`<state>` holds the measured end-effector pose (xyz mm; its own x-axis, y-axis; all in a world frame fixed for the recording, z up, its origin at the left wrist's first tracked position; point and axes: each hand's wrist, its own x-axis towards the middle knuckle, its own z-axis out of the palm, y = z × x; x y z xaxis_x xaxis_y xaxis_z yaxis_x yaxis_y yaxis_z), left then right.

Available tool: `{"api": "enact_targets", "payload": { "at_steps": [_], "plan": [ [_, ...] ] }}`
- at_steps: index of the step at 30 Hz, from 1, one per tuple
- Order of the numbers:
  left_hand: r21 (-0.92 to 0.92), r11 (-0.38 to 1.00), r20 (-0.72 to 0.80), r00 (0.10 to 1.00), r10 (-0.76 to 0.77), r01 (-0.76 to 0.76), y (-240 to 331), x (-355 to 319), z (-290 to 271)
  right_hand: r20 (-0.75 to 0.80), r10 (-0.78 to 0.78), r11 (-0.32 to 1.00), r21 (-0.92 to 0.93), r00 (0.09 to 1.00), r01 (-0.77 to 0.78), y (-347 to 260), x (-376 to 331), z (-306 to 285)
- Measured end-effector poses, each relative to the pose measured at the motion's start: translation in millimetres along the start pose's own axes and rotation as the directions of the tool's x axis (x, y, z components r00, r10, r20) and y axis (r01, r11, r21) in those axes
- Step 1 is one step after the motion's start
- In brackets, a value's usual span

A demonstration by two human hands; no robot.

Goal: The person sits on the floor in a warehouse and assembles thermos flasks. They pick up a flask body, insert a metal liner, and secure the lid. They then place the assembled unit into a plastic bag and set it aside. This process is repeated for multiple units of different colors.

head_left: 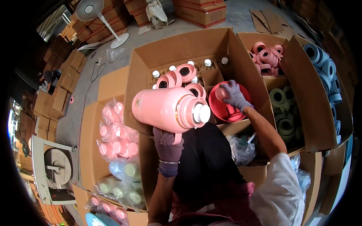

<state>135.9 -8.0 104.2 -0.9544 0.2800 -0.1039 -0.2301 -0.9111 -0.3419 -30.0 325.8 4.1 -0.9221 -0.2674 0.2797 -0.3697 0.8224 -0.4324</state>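
My left hand, in a purple-grey glove, is closed around the handle of a pink thermos flask. The flask lies tilted on its side in the air, its mouth toward the right with a white stopper in it. Over a red basin, my gloved right hand grips a small pink cup. Red pieces lie in the basin below that hand. Behind the flask, pink ring-shaped parts rest on white-capped bottles in a divided cardboard box.
Boxes at the right hold pink rings, dark green parts and blue parts. Bagged pink cups and pale green ones fill a carton at the left. A fan stands on the floor beyond.
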Motion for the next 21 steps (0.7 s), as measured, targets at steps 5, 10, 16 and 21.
{"api": "enact_targets", "payload": {
  "at_steps": [5, 10, 16, 21],
  "plan": [
    [0.274, 0.953, -0.084, 0.984, 0.157, -0.129, -18, 4, 10, -0.478, -0.308, 0.828, 0.291, 0.823, 0.479, -140, -68, -112],
    [0.664, 0.69, 0.436, 0.899, -0.046, -0.287, -51, 2, 7, -0.004, 0.236, 0.252, 0.966, 0.972, -0.058, -186, -90, -100],
    [0.363, -0.528, 0.514, 0.638, -0.574, -0.767, -16, -18, 73, 0.277, -0.186, 0.157, 0.955, 0.943, -0.25, -131, -42, -101],
    [-0.412, -0.631, 0.307, 0.551, -0.776, -0.657, 13, -72, 14, 0.638, -0.343, 0.619, 0.705, 0.689, -0.345, -181, -12, -135]
  ]
}}
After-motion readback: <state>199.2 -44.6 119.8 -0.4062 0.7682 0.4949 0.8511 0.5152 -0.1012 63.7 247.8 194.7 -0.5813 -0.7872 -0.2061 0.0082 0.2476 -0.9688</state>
